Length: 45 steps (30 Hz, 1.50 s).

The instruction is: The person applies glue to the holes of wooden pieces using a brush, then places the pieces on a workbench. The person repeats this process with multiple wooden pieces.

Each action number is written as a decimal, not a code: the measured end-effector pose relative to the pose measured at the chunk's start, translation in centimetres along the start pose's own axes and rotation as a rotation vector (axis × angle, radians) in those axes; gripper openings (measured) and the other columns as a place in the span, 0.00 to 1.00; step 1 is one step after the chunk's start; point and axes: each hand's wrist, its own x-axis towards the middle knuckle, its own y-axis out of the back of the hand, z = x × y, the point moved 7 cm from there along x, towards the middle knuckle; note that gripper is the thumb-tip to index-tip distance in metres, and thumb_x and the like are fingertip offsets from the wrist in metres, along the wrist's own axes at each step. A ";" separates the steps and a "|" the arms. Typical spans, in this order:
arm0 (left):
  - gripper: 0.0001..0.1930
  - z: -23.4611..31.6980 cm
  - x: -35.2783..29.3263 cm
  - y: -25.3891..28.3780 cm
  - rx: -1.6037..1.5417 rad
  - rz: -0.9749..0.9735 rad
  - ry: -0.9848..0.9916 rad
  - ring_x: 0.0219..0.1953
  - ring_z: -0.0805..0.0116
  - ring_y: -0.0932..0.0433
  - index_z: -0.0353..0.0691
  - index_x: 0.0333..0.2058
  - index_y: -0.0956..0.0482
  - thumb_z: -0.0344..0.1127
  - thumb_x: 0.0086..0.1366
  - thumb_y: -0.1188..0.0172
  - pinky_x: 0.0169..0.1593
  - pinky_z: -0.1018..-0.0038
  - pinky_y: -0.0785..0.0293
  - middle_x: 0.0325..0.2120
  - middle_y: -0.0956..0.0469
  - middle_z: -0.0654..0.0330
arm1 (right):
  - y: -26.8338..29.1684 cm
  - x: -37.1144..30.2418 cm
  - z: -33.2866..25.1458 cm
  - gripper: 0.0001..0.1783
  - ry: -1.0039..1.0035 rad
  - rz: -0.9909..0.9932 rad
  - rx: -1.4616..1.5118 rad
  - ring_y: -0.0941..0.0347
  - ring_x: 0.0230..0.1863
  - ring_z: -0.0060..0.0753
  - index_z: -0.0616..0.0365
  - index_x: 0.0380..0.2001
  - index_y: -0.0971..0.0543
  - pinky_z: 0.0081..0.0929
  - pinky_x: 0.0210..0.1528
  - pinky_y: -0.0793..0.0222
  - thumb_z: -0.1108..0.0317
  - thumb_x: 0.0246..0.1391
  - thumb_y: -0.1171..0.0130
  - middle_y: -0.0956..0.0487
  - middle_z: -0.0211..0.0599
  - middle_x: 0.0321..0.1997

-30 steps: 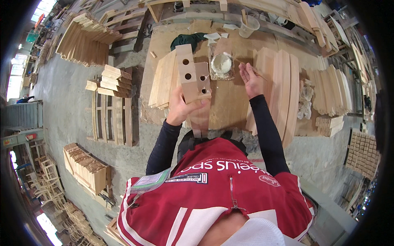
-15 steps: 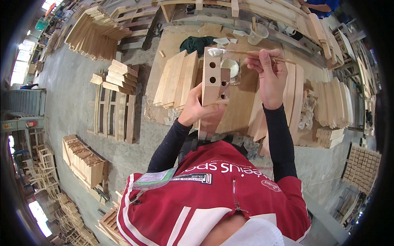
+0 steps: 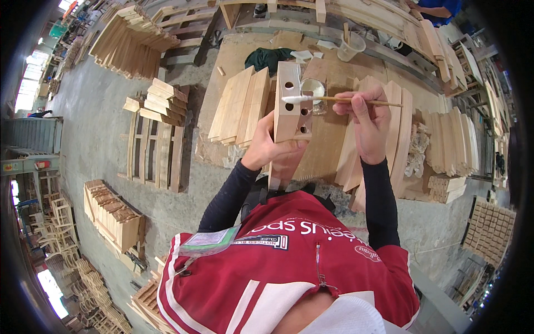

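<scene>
My left hand (image 3: 263, 147) is closed round a long pale wooden piece (image 3: 287, 123), tilted up with its drilled end facing me. Several round dark holes show in that end. Between the thumb and fingers of my right hand (image 3: 369, 123) is a thin wooden stick (image 3: 384, 103), held nearly level. White paste (image 3: 297, 99) coats the stick's left tip, which lies over one of the holes; whether it touches the wood I cannot tell. Just behind the piece stands a round container (image 3: 319, 88) with white paste inside, partly hidden by the piece and stick.
Stacked boards (image 3: 233, 106) lie left of the piece, more boards (image 3: 396, 119) to the right. A dark green cloth (image 3: 268, 59) and a translucent cup (image 3: 350, 49) with sticks are farther back. Pallets (image 3: 153, 158) rest on the floor at left. Another person's arm (image 3: 439, 11) shows at far right.
My right hand and the stick have moved a little toward me, so the pasted tip has gone from the piece's far edge to a hole lower down. My left hand keeps its grip.
</scene>
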 end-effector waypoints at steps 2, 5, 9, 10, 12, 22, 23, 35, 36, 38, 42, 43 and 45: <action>0.37 -0.2 0.1 0.0 -0.009 0.000 0.026 0.49 0.71 0.24 0.34 0.55 0.29 0.37 0.48 0.23 0.54 0.72 0.28 0.47 0.22 0.58 | 0.1 -0.8 -0.4 0.07 0.009 0.020 -0.013 0.17 0.35 0.35 0.58 0.35 0.32 0.28 0.38 0.19 0.70 0.65 0.45 0.17 0.49 0.37; 0.38 -0.1 0.0 -0.2 -0.019 -0.003 0.017 0.49 0.71 0.24 0.34 0.56 0.30 0.38 0.48 0.23 0.54 0.72 0.28 0.47 0.22 0.58 | -0.1 -1.3 -1.0 0.07 0.053 0.069 -0.005 0.17 0.32 0.36 0.58 0.35 0.32 0.29 0.34 0.18 0.70 0.65 0.44 0.17 0.49 0.35; 0.38 0.3 0.1 -0.3 -0.019 -0.008 0.005 0.49 0.71 0.24 0.34 0.56 0.30 0.38 0.48 0.23 0.54 0.71 0.28 0.47 0.22 0.58 | -0.5 -1.8 -0.2 0.08 0.023 0.101 0.010 0.17 0.31 0.34 0.58 0.34 0.32 0.28 0.34 0.19 0.69 0.65 0.44 0.17 0.48 0.35; 0.38 0.4 0.1 -0.3 -0.012 -0.008 0.003 0.49 0.71 0.24 0.34 0.56 0.30 0.38 0.48 0.23 0.54 0.71 0.28 0.47 0.22 0.58 | -0.5 -1.9 0.1 0.08 0.017 0.120 0.010 0.18 0.31 0.33 0.57 0.34 0.32 0.28 0.34 0.19 0.69 0.65 0.45 0.17 0.47 0.35; 0.38 0.9 0.0 -0.5 -0.001 -0.002 0.008 0.49 0.71 0.23 0.34 0.56 0.30 0.38 0.48 0.23 0.54 0.71 0.28 0.47 0.22 0.58 | -0.7 -2.0 0.3 0.07 0.018 0.156 0.019 0.18 0.31 0.32 0.56 0.34 0.32 0.27 0.35 0.20 0.68 0.66 0.45 0.17 0.46 0.35; 0.37 1.7 -0.5 -0.8 0.052 0.007 0.024 0.48 0.70 0.23 0.33 0.56 0.30 0.36 0.48 0.24 0.55 0.71 0.28 0.47 0.21 0.57 | -1.1 2.2 0.1 0.07 0.086 0.180 0.078 0.17 0.36 0.33 0.56 0.34 0.29 0.28 0.39 0.20 0.67 0.65 0.44 0.17 0.46 0.37; 0.37 1.7 -0.5 -0.9 0.031 0.006 0.017 0.48 0.71 0.23 0.33 0.56 0.30 0.36 0.48 0.24 0.55 0.70 0.28 0.47 0.21 0.58 | -1.1 2.7 0.0 0.07 0.090 0.174 0.078 0.17 0.36 0.34 0.56 0.34 0.29 0.28 0.39 0.20 0.67 0.65 0.44 0.17 0.46 0.37; 0.35 2.2 0.0 -0.3 0.111 0.087 -0.029 0.49 0.71 0.23 0.33 0.55 0.29 0.35 0.49 0.24 0.55 0.71 0.28 0.46 0.21 0.58 | -3.7 3.4 -10.1 0.09 0.226 -0.216 -0.362 0.18 0.37 0.32 0.63 0.35 0.27 0.24 0.41 0.20 0.68 0.64 0.43 0.17 0.43 0.36; 0.35 2.1 0.1 -0.3 0.120 0.090 -0.036 0.48 0.71 0.23 0.33 0.55 0.29 0.35 0.49 0.24 0.55 0.71 0.28 0.46 0.21 0.58 | -4.4 3.3 -10.6 0.09 0.243 -0.264 -0.416 0.18 0.37 0.31 0.63 0.34 0.26 0.23 0.40 0.21 0.68 0.64 0.42 0.18 0.41 0.35; 0.35 2.2 0.2 -0.4 0.118 0.095 -0.047 0.48 0.71 0.23 0.33 0.55 0.29 0.35 0.49 0.24 0.55 0.72 0.28 0.46 0.21 0.58 | -5.9 3.5 -11.1 0.05 0.271 -0.373 -0.607 0.19 0.35 0.29 0.63 0.33 0.25 0.23 0.40 0.22 0.74 0.61 0.41 0.18 0.41 0.35; 0.34 2.3 0.6 -1.2 0.073 0.083 -0.050 0.50 0.71 0.24 0.34 0.55 0.28 0.31 0.49 0.26 0.56 0.71 0.30 0.48 0.21 0.59 | -8.6 3.7 -11.3 0.04 0.378 -0.574 -0.901 0.21 0.32 0.25 0.65 0.30 0.22 0.20 0.37 0.26 0.76 0.57 0.37 0.21 0.36 0.30; 0.33 2.2 0.6 -1.2 0.062 0.083 -0.047 0.51 0.70 0.25 0.35 0.56 0.27 0.30 0.48 0.28 0.57 0.71 0.30 0.48 0.22 0.60 | -8.7 3.9 -11.3 0.04 0.365 -0.559 -0.871 0.21 0.32 0.25 0.65 0.29 0.21 0.19 0.37 0.27 0.76 0.57 0.37 0.22 0.35 0.29; 0.35 1.8 0.8 -1.2 0.041 0.083 -0.046 0.50 0.71 0.24 0.33 0.55 0.28 0.34 0.48 0.25 0.55 0.71 0.29 0.47 0.21 0.58 | -8.9 4.3 -11.4 0.05 0.338 -0.529 -0.810 0.22 0.31 0.24 0.65 0.28 0.20 0.19 0.36 0.28 0.75 0.56 0.36 0.24 0.32 0.27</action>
